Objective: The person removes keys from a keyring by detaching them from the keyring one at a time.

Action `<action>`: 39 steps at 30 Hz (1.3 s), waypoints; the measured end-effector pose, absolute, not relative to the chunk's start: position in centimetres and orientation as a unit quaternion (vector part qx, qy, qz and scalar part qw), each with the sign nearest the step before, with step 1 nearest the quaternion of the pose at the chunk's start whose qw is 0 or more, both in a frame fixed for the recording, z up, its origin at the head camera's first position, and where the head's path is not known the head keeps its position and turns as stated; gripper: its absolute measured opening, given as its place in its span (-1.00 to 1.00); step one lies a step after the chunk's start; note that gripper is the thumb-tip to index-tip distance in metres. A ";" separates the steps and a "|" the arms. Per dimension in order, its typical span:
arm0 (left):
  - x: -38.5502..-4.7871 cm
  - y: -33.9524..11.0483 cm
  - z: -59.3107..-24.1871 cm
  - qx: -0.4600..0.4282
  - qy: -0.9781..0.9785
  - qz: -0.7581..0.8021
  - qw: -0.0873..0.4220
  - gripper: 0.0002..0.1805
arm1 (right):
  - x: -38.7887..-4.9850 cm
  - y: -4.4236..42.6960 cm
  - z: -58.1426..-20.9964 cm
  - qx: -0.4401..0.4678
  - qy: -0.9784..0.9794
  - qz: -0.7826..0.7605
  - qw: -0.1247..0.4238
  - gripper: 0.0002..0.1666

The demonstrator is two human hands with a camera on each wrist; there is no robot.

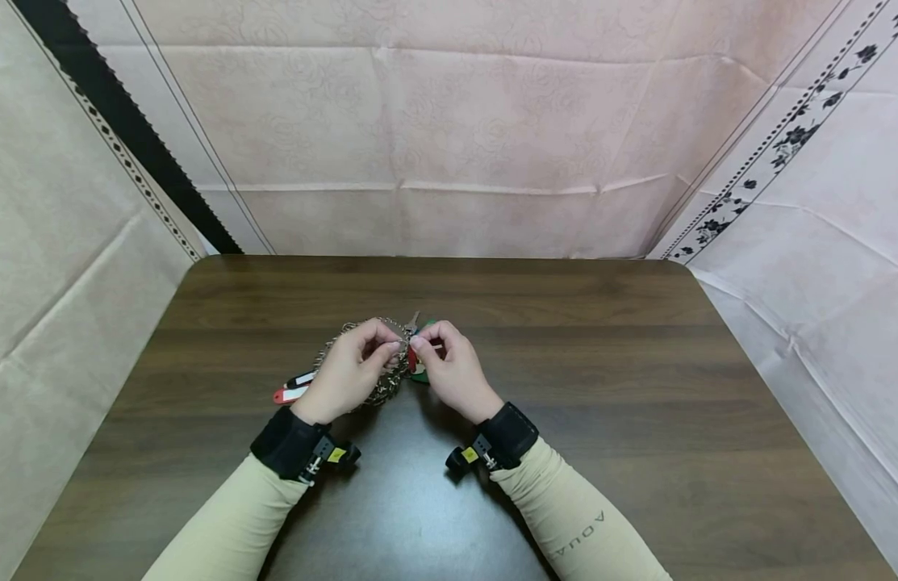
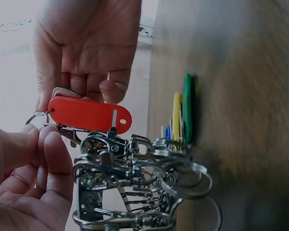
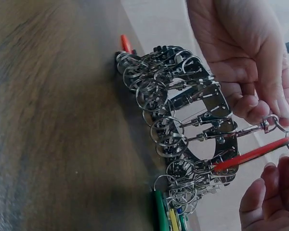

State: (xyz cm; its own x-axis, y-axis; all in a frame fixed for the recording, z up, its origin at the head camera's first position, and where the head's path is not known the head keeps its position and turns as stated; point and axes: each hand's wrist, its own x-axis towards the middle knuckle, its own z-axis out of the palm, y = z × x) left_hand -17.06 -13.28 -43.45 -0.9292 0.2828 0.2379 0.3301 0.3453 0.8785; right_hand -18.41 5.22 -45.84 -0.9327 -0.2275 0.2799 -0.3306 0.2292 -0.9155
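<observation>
Metal ring pinched by the right hand is best aligned with the clasp pinched by the left hand

Leaves passage over the worktop either side; between left fingers and right fingers, meets bunched metal rings and red tag.

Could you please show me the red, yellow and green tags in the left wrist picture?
Red tag (image 2: 84,114), left wrist view: middle of its flat face.
Yellow tag (image 2: 176,115), left wrist view: middle of its narrow side.
Green tag (image 2: 188,108), left wrist view: its narrow side.
</observation>
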 end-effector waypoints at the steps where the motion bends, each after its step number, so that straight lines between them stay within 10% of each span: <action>1: -17.1 -13.3 -43.5 -0.186 -0.815 -0.549 0.016 -0.93 | -18.4 5.3 -45.8 0.178 -0.783 0.594 0.042 -0.89; 39: -16.6 -12.6 -43.0 -0.163 -0.795 -0.584 -0.004 -0.89 | -16.2 4.7 -42.6 0.193 -0.746 0.632 0.081 -0.85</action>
